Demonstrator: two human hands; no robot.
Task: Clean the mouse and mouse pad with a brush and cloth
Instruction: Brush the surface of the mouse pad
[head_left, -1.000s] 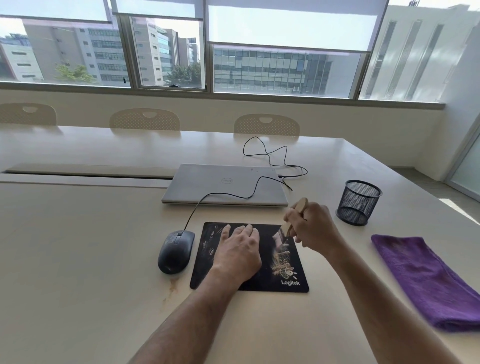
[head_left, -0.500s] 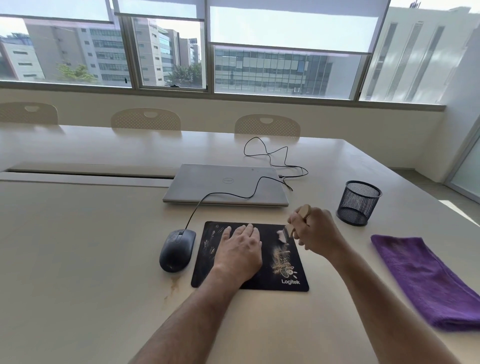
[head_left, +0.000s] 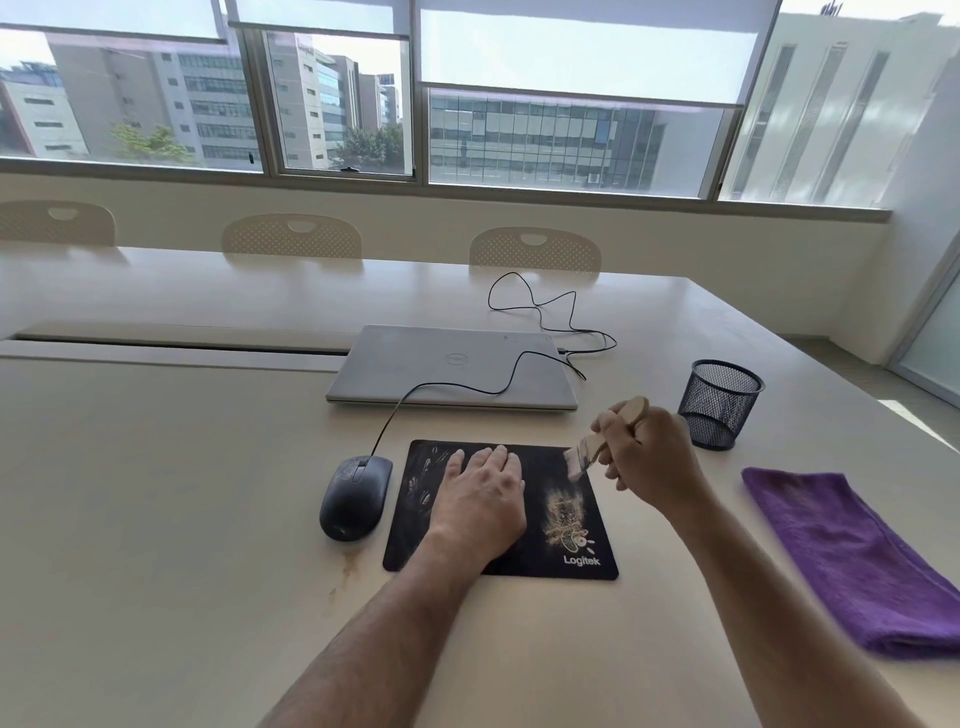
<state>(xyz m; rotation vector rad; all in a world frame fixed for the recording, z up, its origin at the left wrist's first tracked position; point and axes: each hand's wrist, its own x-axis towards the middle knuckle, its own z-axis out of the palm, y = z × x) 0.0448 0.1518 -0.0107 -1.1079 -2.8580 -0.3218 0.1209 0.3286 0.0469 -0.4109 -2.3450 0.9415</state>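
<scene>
A black mouse pad (head_left: 574, 558) lies on the table, with brownish crumbs gathered on its right half. My left hand (head_left: 480, 499) rests flat on the pad's middle, fingers spread. My right hand (head_left: 649, 460) grips a wooden-handled brush (head_left: 587, 449). Its pale bristles hover at the pad's far right corner, just above the surface. A dark wired mouse (head_left: 355, 496) sits on the table left of the pad. The folded purple cloth (head_left: 852, 561) lies to the right.
A closed silver laptop (head_left: 452, 366) lies behind the pad, and the mouse cable (head_left: 457, 385) runs over it. A black mesh cup (head_left: 719, 402) stands right of the laptop. A brown stain (head_left: 349, 566) marks the table beside the pad. Chairs line the far edge.
My right hand has lifted the brush from the crumbs on the pad and drawn it back toward the pad's far right corner. My left hand has stayed in place.
</scene>
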